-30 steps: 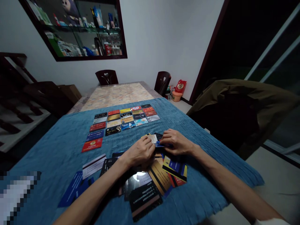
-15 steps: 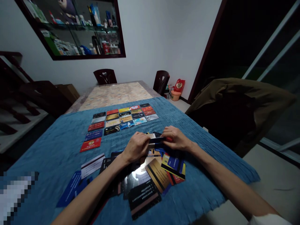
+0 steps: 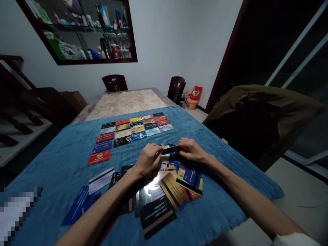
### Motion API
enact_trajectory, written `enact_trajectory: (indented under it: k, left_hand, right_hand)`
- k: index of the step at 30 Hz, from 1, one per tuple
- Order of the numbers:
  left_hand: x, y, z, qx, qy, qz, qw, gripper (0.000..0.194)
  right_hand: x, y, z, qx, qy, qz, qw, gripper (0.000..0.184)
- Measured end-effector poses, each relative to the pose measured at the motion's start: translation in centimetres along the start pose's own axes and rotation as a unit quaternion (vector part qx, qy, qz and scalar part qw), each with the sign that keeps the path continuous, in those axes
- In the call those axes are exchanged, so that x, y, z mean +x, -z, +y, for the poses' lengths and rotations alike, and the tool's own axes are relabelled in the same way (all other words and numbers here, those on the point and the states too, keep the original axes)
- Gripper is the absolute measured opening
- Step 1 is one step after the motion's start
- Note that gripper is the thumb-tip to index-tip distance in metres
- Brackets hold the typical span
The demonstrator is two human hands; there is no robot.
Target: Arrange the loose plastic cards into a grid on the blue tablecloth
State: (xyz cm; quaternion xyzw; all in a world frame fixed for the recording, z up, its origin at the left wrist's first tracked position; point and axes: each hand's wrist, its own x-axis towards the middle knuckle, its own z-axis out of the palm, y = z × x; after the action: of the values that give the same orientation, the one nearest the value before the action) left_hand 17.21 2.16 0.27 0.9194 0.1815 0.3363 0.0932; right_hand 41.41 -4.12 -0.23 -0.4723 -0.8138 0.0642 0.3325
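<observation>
A dark card is lifted off the blue cloth, held by its two ends. My left hand pinches its left end and my right hand pinches its right end. Below the hands lies a loose heap of cards, black, gold, blue and yellow, overlapping one another. Further back, several cards are laid out in neat rows; a red card is the nearest of its left column.
A white card and blue cards lie at the near left. The table's bare patterned top stretches behind, with two dark chairs at the far end. A chair draped with a brown jacket stands at the right.
Both hands have lifted the dark card off the heap and raised it slightly. The view has shifted a little; the laid-out rows have not changed.
</observation>
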Motion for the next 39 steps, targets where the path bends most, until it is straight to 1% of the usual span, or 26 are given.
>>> enact_trajectory:
  k: [2,6,10,14,17,20,22,25,28,33,39]
  left_hand:
    - [0.0,-0.1,-0.2,-0.005,0.018,-0.002,1.000,0.018]
    - [0.0,-0.1,-0.3,-0.021,0.037,-0.019,0.999,0.019]
    - [0.1,-0.1,0.0,-0.036,0.046,-0.026,0.998,0.018]
    - [0.3,0.0,0.4,-0.051,0.051,-0.006,0.997,0.016]
    - [0.5,0.3,0.6,-0.062,0.048,0.018,0.997,0.015]
    - [0.7,0.7,0.9,-0.069,0.051,0.058,0.995,0.017]
    - [0.8,1.0,1.1,-0.077,0.050,0.075,0.993,0.023]
    - [0.8,1.3,1.5,-0.085,0.043,0.079,0.992,0.031]
    - [0.8,1.5,1.8,-0.086,0.043,0.071,0.993,0.034]
    - [0.9,1.1,1.9,-0.068,0.067,0.052,0.994,0.025]
    - [0.9,0.6,1.2,-0.040,0.112,0.013,0.993,0.016]
  right_hand:
    - [0.1,0.2,-0.1,0.010,-0.007,0.019,1.000,0.019]
    - [0.1,0.8,-0.5,0.041,-0.011,0.057,0.997,0.009]
    - [0.1,0.8,-0.9,0.056,-0.039,0.077,0.995,0.013]
    - [0.1,0.1,-1.4,0.070,-0.051,0.090,0.992,0.015]
    - [0.3,-0.5,-1.6,0.052,-0.030,0.127,0.990,0.011]
    - [0.5,-0.8,-1.9,0.002,0.019,0.167,0.986,0.010]
    - [0.6,-0.7,-2.1,-0.033,0.051,0.180,0.982,0.011]
    - [0.9,-0.7,-2.4,-0.068,0.078,0.177,0.979,0.014]
    - [1.0,-0.8,-2.4,-0.079,0.088,0.168,0.979,0.016]
    - [1.1,-1.4,-2.1,-0.086,0.097,0.157,0.979,0.020]
    - [1.2,-2.1,-2.0,-0.112,0.104,0.137,0.979,0.020]
